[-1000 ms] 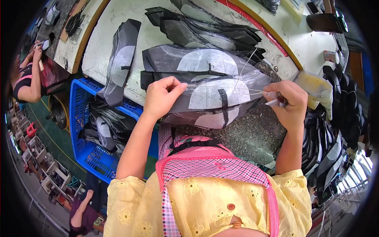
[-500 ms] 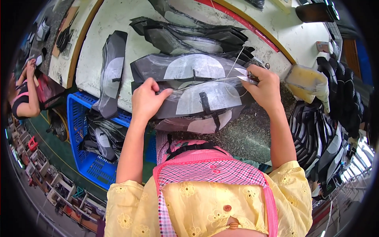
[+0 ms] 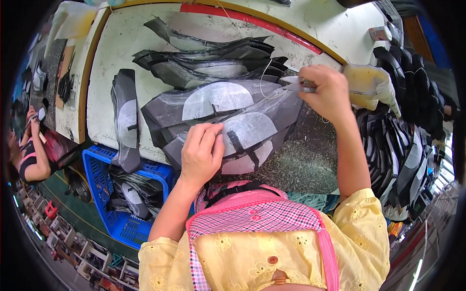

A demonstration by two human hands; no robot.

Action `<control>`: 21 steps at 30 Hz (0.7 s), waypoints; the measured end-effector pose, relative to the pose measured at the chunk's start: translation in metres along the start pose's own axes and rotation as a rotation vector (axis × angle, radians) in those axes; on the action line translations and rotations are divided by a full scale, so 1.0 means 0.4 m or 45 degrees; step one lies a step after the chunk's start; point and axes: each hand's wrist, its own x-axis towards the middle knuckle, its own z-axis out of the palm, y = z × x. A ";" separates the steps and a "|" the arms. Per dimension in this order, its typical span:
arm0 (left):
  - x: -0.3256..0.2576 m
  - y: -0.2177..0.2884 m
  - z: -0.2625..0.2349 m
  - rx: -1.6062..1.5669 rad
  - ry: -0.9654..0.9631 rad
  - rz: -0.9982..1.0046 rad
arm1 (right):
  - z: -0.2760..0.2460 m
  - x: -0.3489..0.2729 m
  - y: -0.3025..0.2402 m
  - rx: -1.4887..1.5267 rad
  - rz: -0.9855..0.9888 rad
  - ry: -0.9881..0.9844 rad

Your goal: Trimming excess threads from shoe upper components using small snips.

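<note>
Dark grey, curved panels with pale half-round patches lie overlapped in front of me. My left hand (image 3: 201,153) is closed on the left part of the lower panel (image 3: 252,127), fingers bent and pressed together; what is under them is hidden. A short black strip (image 3: 235,141) crosses its pale patch. Just beyond lies another panel (image 3: 218,100) with a similar patch. My right hand (image 3: 324,92) grips a pair of small scissors (image 3: 291,79), blades pointing left, above the panels' right end. A thin white cord (image 3: 261,86) loops near the blades.
Stacked dark panels (image 3: 208,63) lie farther back, and one piece (image 3: 127,119) rests at the table's left edge. A blue crate (image 3: 104,194) holding pieces stands below left. At right are a yellowish block (image 3: 364,82) and many hanging dark pieces (image 3: 395,160). Another person (image 3: 36,150) works at far left.
My left hand has moved right and nearer, from the cord onto the lower panel, which now lies more tilted. The cord no longer stretches between my hands. My right hand still grips the scissors.
</note>
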 end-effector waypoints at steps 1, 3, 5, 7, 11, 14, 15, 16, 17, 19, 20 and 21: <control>0.010 0.002 -0.001 -0.006 -0.034 -0.024 | 0.029 -0.008 0.022 -0.011 0.040 -0.045; 0.041 0.011 -0.002 0.023 -0.045 0.012 | 0.064 -0.026 0.045 -0.024 0.088 -0.051; 0.080 0.037 0.012 0.020 -0.016 0.099 | 0.063 -0.036 0.057 -0.013 0.179 -0.102; 0.106 0.060 0.045 -0.014 -0.073 0.199 | 0.060 -0.033 0.055 0.017 0.188 -0.094; 0.126 0.065 0.061 0.042 -0.220 0.312 | 0.070 -0.036 0.078 0.011 0.196 -0.080; 0.145 0.073 0.060 0.084 -0.344 0.299 | 0.083 -0.036 0.108 -0.020 0.273 -0.093; 0.150 0.077 0.060 0.102 -0.404 0.296 | 0.089 -0.038 0.114 -0.029 0.271 -0.096; 0.156 0.080 0.059 0.106 -0.419 0.303 | 0.098 -0.039 0.120 -0.037 0.268 -0.100; 0.163 0.083 0.059 0.163 -0.474 0.293 | 0.114 -0.038 0.126 -0.016 0.254 -0.117; 0.176 0.091 0.063 0.222 -0.541 0.290 | 0.150 -0.039 0.137 0.020 0.249 -0.120; 0.181 0.095 0.065 0.281 -0.596 0.285 | 0.166 -0.039 0.140 0.047 0.231 -0.125; 0.184 0.097 0.067 0.344 -0.650 0.279 | 0.182 -0.038 0.142 0.072 0.237 -0.143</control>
